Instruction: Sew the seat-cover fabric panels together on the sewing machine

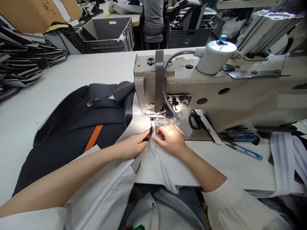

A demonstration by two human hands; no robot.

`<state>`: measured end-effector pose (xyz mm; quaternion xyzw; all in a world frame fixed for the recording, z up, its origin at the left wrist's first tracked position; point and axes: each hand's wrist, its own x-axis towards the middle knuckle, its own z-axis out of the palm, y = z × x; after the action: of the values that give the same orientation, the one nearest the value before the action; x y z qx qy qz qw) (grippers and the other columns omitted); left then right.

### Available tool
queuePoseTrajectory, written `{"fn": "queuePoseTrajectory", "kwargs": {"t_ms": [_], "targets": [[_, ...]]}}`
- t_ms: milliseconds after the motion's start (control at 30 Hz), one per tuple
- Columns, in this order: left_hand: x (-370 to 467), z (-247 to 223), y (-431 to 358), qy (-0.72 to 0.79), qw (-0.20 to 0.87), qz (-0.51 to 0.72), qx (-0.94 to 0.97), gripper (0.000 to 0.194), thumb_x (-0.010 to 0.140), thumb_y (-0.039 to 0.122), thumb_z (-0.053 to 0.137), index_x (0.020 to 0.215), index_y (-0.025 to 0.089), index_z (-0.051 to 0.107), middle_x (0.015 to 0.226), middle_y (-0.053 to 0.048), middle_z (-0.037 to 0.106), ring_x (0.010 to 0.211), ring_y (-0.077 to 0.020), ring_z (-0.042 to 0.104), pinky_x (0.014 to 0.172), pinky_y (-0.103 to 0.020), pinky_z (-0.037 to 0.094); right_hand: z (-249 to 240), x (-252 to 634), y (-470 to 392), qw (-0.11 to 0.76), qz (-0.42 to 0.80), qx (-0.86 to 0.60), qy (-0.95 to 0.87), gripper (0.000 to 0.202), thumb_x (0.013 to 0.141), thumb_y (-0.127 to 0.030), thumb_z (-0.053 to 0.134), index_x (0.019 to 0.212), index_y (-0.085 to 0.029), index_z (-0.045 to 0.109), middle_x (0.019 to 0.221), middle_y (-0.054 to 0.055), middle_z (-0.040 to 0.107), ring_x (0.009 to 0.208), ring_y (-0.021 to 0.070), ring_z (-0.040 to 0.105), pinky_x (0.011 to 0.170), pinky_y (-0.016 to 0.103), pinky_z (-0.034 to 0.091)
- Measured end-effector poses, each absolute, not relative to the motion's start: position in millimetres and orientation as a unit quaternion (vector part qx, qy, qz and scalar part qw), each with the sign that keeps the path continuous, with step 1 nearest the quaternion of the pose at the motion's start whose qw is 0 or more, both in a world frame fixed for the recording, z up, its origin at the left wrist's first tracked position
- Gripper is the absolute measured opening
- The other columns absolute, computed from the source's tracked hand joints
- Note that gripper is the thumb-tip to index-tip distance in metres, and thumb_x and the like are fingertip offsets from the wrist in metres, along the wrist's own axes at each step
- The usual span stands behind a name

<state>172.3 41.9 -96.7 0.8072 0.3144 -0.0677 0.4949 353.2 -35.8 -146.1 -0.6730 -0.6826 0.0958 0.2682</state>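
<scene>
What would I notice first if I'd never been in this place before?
Probably the big pale sewing machine stretching across the right side, with a bright light glowing at its sewing end. Just in front of that glow, the person's left hand and right hand are close together at the edge of the work. Then there's the bright orange stripe on the dark fabric to the left.
</scene>
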Motion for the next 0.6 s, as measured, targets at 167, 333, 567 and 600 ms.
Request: {"fn": "queuePoseTrajectory", "kwargs": {"t_ms": [167,333,567,600], "targets": [[167.1,-92.0,44.0,0.292,0.589,-0.042,0.752,0.057,0.087,0.022,0.033,0.143,0.016,0.027,0.149,-0.002,0.027,0.135,-0.0179,0.030,0.110,-0.033,0.030,-141.5,347.3,-37.2,0.194,0.105,-0.645,-0.731,0.012,0.076,-0.023,0.058,0.065,-0.018,0.053,0.069,0.002,0.056,0.071,0.0159,0.046,0.062,0.029,0.029],[171.4,-99.0,40.3,0.303,0.541,-0.044,0.783,0.054,0.086,0.024,0.036,0.140,0.016,0.034,0.148,-0.004,0.030,0.135,-0.0206,0.030,0.111,-0.035,0.028,-144.2,353.3,-34.8,0.199,0.112,-0.619,-0.752,0.025,0.084,-0.022,0.047,0.061,-0.019,0.054,0.066,0.002,0.056,0.070,0.0150,0.045,0.063,0.028,0.029],[179.8,-93.1,38.9,0.296,0.408,-0.082,0.860,0.033,0.085,0.025,0.038,0.114,0.019,0.053,0.109,-0.007,0.065,0.096,-0.0237,0.061,0.083,-0.032,0.047,-144.7,342.9,-31.7,0.224,0.059,-0.731,-0.641,0.020,0.076,-0.038,0.059,0.080,-0.019,0.061,0.076,0.003,0.062,0.071,0.0164,0.051,0.061,0.026,0.031],[181.0,-91.2,36.6,0.299,0.385,-0.085,0.869,0.030,0.085,0.025,0.037,0.110,0.019,0.054,0.102,-0.007,0.066,0.089,-0.0229,0.062,0.079,-0.031,0.047,-145.2,341.0,-30.5,0.211,0.057,-0.735,-0.642,0.016,0.074,-0.034,0.058,0.080,-0.019,0.061,0.076,0.002,0.062,0.070,0.0161,0.052,0.059,0.026,0.030]]}}
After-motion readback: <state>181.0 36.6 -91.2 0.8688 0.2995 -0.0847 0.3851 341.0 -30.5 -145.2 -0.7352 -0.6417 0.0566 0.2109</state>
